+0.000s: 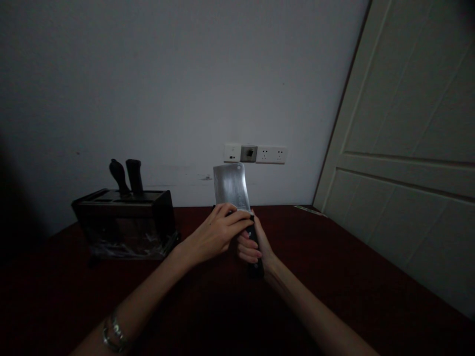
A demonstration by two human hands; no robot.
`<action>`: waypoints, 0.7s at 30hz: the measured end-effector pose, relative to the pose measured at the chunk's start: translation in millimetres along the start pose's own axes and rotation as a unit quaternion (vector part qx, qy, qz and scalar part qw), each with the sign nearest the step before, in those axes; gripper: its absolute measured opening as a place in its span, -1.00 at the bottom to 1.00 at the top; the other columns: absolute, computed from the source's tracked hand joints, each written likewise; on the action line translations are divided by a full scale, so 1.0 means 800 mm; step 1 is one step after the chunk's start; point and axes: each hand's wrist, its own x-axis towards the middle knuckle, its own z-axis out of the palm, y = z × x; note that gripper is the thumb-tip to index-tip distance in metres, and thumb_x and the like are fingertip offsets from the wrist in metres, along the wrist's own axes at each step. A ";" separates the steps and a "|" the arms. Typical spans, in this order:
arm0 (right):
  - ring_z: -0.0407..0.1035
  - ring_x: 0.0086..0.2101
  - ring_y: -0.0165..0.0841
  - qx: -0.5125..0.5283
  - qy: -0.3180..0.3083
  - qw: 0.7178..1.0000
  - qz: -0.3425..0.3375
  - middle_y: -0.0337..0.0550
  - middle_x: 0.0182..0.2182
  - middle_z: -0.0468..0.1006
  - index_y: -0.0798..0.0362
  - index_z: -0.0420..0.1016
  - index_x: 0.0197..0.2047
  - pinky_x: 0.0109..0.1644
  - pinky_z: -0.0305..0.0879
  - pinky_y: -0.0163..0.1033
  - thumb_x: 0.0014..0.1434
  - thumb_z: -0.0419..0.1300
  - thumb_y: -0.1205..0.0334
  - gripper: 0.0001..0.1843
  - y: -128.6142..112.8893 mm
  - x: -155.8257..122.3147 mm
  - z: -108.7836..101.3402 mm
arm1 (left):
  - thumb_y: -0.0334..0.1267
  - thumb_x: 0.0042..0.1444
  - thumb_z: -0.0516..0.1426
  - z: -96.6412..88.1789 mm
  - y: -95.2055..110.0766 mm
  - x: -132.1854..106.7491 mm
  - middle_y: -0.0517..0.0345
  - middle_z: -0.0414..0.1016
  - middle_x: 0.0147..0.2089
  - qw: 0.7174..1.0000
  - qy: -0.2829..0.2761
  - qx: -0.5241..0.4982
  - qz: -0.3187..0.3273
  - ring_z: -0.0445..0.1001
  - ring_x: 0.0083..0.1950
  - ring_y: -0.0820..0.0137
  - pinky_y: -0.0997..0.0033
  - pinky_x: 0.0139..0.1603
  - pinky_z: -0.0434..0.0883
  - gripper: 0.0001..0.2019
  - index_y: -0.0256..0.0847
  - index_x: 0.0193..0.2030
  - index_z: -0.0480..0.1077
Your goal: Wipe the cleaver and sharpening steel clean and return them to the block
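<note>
A steel cleaver (230,187) stands blade-up over the dark red table (334,267), in front of the wall. My right hand (254,245) is wrapped round its black handle (256,264), which points down toward me. My left hand (217,234) lies over the base of the blade, fingers curled across it and touching the right hand. A bracelet (113,335) sits on my left wrist.
A dark knife block (124,222) with two black handles (126,177) sticking up stands at the left of the table. Wall sockets (255,154) sit behind the cleaver. A pale panelled door (408,148) leans in along the right side.
</note>
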 end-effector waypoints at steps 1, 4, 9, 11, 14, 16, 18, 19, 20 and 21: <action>-0.25 -0.91 -0.63 -0.002 0.004 1.000 0.001 -0.46 -0.91 0.02 0.08 0.16 -0.68 -0.90 -0.21 -0.50 0.09 -0.37 -0.32 -0.29 0.000 0.000 0.001 | -0.56 -0.02 -0.01 -0.001 0.000 0.000 0.08 0.30 0.06 1.000 -0.003 0.005 -0.001 0.16 -0.01 0.27 0.22 0.01 0.18 -0.55 -0.21 0.05 0.24; -0.24 -0.91 -0.63 -0.006 -0.001 1.000 0.000 -0.46 -0.90 0.04 0.09 0.17 -0.67 -0.90 -0.20 -0.50 0.11 -0.36 -0.31 -0.29 -0.003 -0.001 0.003 | -0.58 -0.06 0.00 -0.005 -0.003 -0.004 0.08 0.31 0.05 0.999 -0.013 0.030 -0.003 0.16 -0.02 0.26 0.21 0.01 0.17 -0.53 -0.22 0.04 0.25; -0.25 -0.90 -0.63 -0.011 -0.009 1.000 -0.012 -0.46 -0.89 0.03 0.09 0.18 -0.66 -0.89 -0.19 -0.50 0.13 -0.36 -0.28 -0.30 -0.007 -0.003 0.006 | -0.61 -0.09 0.00 -0.008 -0.008 -0.010 0.09 0.30 0.06 0.999 -0.013 0.053 0.000 0.14 0.01 0.25 0.20 0.02 0.18 -0.51 -0.23 0.03 0.27; -0.26 -0.90 -0.64 -0.019 0.000 1.000 -0.019 -0.47 -0.89 0.02 0.09 0.17 -0.66 -0.89 -0.20 -0.51 0.13 -0.36 -0.28 -0.30 -0.008 -0.003 0.006 | -0.59 -0.06 0.01 -0.006 -0.012 -0.010 0.07 0.30 0.04 0.998 0.003 0.058 -0.002 0.17 -0.01 0.25 0.20 -0.01 0.22 -0.53 -0.20 0.02 0.29; -0.27 -0.89 -0.64 -0.030 0.014 0.999 -0.037 -0.48 -0.88 0.01 0.08 0.14 -0.66 -0.88 -0.22 -0.52 0.15 -0.35 -0.26 -0.33 -0.009 -0.004 0.006 | -0.54 0.02 -0.01 -0.003 -0.023 -0.011 0.00 0.34 -0.05 0.995 0.073 0.066 -0.027 0.25 -0.09 0.30 0.24 -0.10 0.30 -0.59 -0.19 0.03 0.29; -0.27 -0.88 -0.65 -0.030 0.015 0.999 -0.041 -0.49 -0.87 0.01 0.08 0.13 -0.65 -0.87 -0.22 -0.53 0.15 -0.33 -0.25 -0.35 -0.008 -0.004 0.005 | -0.50 0.08 -0.03 -0.004 -0.029 -0.013 -0.03 0.38 -0.12 0.985 0.142 0.079 -0.059 0.30 -0.12 0.33 0.27 -0.16 0.35 -0.64 -0.23 0.02 0.30; -0.26 -0.88 -0.64 -0.028 0.011 0.999 -0.029 -0.49 -0.88 0.01 0.08 0.12 -0.65 -0.87 -0.21 -0.52 0.15 -0.32 -0.26 -0.35 -0.005 -0.002 0.004 | -0.47 0.11 -0.02 -0.005 -0.033 -0.015 -0.03 0.42 -0.14 0.971 0.203 0.105 -0.067 0.33 -0.11 0.32 0.26 -0.16 0.37 -0.69 -0.25 -0.01 0.31; -0.26 -0.88 -0.64 -0.026 0.010 0.999 -0.021 -0.48 -0.88 0.01 0.07 0.12 -0.65 -0.87 -0.21 -0.52 0.15 -0.32 -0.26 -0.35 -0.003 -0.002 0.004 | -0.47 0.11 -0.01 -0.004 -0.033 -0.016 -0.02 0.43 -0.13 0.967 0.220 0.118 -0.050 0.35 -0.09 0.32 0.24 -0.13 0.37 -0.71 -0.25 -0.03 0.32; -0.25 -0.88 -0.63 -0.024 0.009 1.000 -0.013 -0.48 -0.88 0.01 0.07 0.13 -0.65 -0.87 -0.20 -0.51 0.14 -0.33 -0.26 -0.35 -0.001 -0.001 0.004 | -0.47 0.11 -0.01 -0.003 -0.033 -0.016 -0.01 0.44 -0.12 0.965 0.226 0.128 -0.019 0.35 -0.05 0.31 0.21 -0.09 0.37 -0.73 -0.25 -0.05 0.33; -0.24 -0.89 -0.63 -0.022 0.007 1.000 -0.005 -0.47 -0.88 0.02 0.07 0.14 -0.65 -0.87 -0.19 -0.51 0.14 -0.34 -0.27 -0.34 0.002 0.000 0.004 | -0.47 0.11 -0.01 -0.001 -0.032 -0.017 0.01 0.45 -0.10 0.967 0.218 0.131 0.017 0.35 -0.02 0.32 0.18 -0.04 0.35 -0.74 -0.24 -0.07 0.33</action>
